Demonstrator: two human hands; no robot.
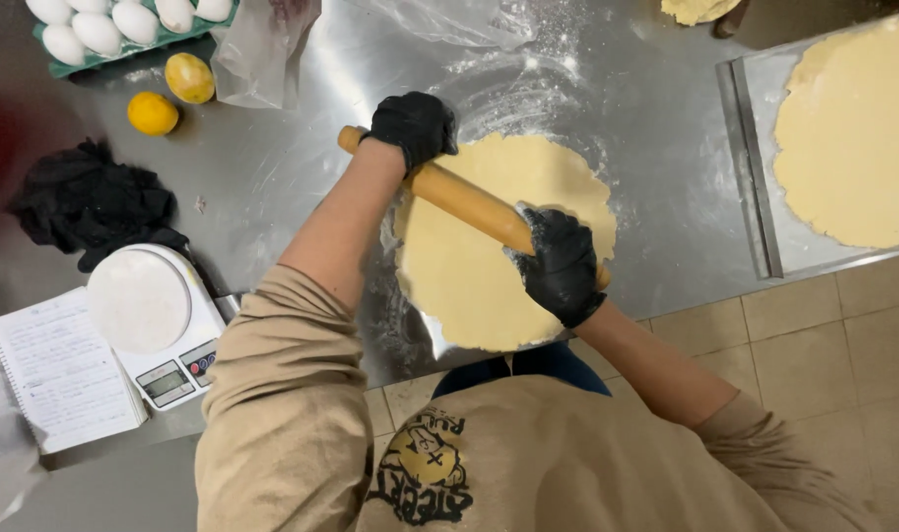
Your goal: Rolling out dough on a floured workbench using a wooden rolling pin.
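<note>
I see open steel table (301, 167) above and to the left of the dough round (489, 256) — room for a hand between it and the two lemons (168, 97). Farther left, the black cloth (90, 202), the kitchen scale (159, 320) and the notebook (60, 369) crowd the near edge. To the right, a narrow floured strip stays free before the tray (755, 177) — its raised rim bars the way.

A white kitchen scale (154, 320) sits beside an open spiral notebook (60, 372) — a crumpled black cloth (90, 202) lies just behind them. Two lemons (170, 96) rest near a green tray of white eggs (114, 25). At the far side, a metal tray (755, 158) holds a second flat dough sheet (853, 133).
</note>
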